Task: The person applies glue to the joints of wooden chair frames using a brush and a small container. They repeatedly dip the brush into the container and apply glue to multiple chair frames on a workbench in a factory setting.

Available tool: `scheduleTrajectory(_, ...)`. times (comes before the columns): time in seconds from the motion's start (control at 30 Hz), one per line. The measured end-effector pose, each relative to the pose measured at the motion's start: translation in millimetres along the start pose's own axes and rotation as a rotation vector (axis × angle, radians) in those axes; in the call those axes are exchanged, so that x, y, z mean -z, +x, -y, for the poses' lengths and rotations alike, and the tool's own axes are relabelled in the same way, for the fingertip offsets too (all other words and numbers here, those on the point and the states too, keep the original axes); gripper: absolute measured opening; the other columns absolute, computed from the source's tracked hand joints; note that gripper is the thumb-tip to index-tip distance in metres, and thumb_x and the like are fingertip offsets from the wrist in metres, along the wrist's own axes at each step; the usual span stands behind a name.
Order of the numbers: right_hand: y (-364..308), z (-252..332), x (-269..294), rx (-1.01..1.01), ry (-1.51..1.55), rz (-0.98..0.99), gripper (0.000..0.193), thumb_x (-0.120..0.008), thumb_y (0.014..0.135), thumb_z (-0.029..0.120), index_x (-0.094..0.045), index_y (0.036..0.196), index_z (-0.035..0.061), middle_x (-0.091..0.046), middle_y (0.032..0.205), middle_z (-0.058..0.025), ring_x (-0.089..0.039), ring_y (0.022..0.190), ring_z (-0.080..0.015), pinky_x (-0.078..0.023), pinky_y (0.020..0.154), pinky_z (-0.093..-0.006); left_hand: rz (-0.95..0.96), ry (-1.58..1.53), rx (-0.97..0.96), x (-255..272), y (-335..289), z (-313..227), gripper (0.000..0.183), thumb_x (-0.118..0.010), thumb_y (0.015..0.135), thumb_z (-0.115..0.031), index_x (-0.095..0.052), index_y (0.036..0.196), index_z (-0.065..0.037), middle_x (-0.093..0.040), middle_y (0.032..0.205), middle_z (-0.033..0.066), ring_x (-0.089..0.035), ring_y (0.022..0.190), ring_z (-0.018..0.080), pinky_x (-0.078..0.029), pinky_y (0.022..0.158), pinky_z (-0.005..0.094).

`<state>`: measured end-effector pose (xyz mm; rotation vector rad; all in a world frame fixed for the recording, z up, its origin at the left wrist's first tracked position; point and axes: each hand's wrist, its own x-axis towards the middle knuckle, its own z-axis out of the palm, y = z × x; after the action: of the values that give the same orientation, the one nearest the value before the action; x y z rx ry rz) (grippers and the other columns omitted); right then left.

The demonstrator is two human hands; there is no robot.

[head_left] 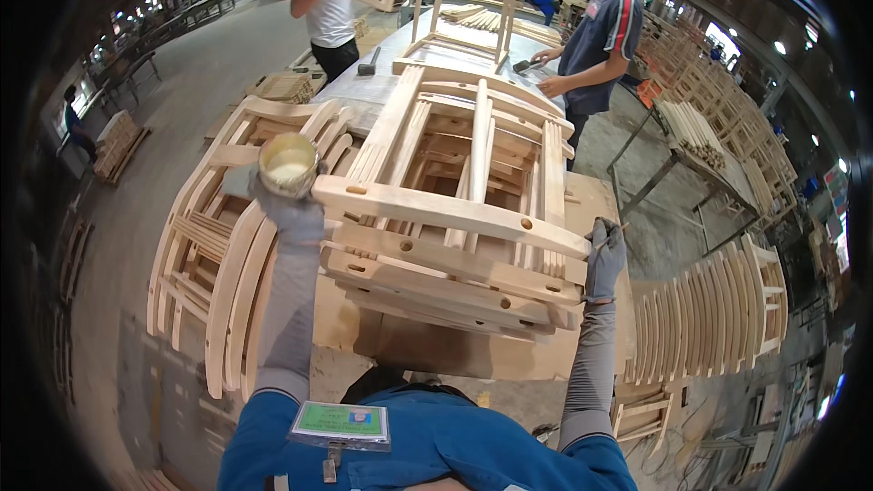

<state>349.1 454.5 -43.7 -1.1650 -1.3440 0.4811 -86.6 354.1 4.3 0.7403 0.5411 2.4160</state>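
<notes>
My left hand (289, 209), in a grey glove, is closed round a small round tub (289, 164) with a pale cream liquid inside. It is raised beside the left end of the top wooden chair frame (446, 215). That frame lies on a stack of similar pale frames, with oval and round holes along its curved front rail. At the rail's right end, my right hand (604, 259), also gloved, has its fingers curled against the wood. Whether those fingers hold anything else is hidden.
More curved frames (238, 255) lean at the left. A cardboard-covered surface (400, 336) lies under the stack. Beyond is a metal-topped table (350, 86) with a mallet (368, 62). A co-worker (596, 55) stands back right; another person (327, 18) lifts a frame. Slatted pieces (700, 318) stand at right.
</notes>
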Motion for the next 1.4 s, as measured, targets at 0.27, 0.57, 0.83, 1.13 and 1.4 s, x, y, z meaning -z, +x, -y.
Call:
scheduleTrajectory(0.27,-19.0,39.3,-12.6,-0.131,0.105,0.156,0.021,-0.053,0.091,0.013,-0.058,0.104,-0.0026,-0.056,0.079,-0.0016,-0.05,0.069,-0.0083,-0.042,0.062,-0.0217,-0.386,0.01,0.165,-4.3,7.1,34.5,0.049,-0.036,0.091,-0.051,-0.049,0.119,-0.013,-0.055,0.11,0.0058,-0.054,0.104,0.0215,-0.048,0.087,0.0361)
scheduleTrajectory(0.57,-21.1,25.4,8.1,-0.129,-0.19,0.236,0.035,-0.048,0.093,0.025,-0.058,0.11,-0.0041,-0.06,0.082,-0.0071,-0.054,0.073,-0.0148,-0.043,0.069,-0.0275,-0.252,-0.2,0.157,37.6,2.4,6.9,0.049,-0.039,0.09,-0.049,-0.05,0.118,-0.01,-0.057,0.112,0.0051,-0.057,0.102,0.0202,-0.051,0.084,0.0355)
scheduleTrajectory(0.83,-20.4,25.0,59.0,0.124,-0.278,-0.112,0.04,-0.034,0.099,0.019,-0.04,0.131,-0.004,-0.045,0.133,-0.0172,-0.047,0.12,-0.026,-0.04,0.1,-0.0321,-0.16,-0.336,0.171,41.0,-45.5,-40.0,0.045,-0.039,0.093,-0.042,-0.05,0.12,-0.008,-0.057,0.113,0.0072,-0.058,0.104,0.023,-0.051,0.087,0.0396)
scheduleTrajectory(1.13,-57.5,121.4,30.9,-0.041,0.047,0.036,0.022,-0.052,0.091,0.007,-0.059,0.106,-0.0067,-0.059,0.107,-0.0119,-0.055,0.099,-0.017,-0.048,0.08,-0.0258,-0.055,-0.317,0.283,51.2,-130.2,-58.3,0.053,-0.032,0.095,-0.043,-0.044,0.128,-0.003,-0.052,0.124,0.0136,-0.051,0.114,0.0244,-0.042,0.099,0.0377)
scheduleTrajectory(1.4,-84.8,161.8,-13.6,0.099,0.493,0.379,0.008,-0.053,0.082,-0.005,-0.056,0.089,-0.008,-0.062,0.088,-0.0192,-0.064,0.069,-0.0231,-0.055,0.064,-0.0318,-0.065,0.057,0.381,10.4,-171.6,-72.8,0.057,-0.033,0.094,-0.046,-0.036,0.132,-0.003,-0.045,0.128,0.018,-0.05,0.114,0.0277,-0.046,0.094,0.0448)
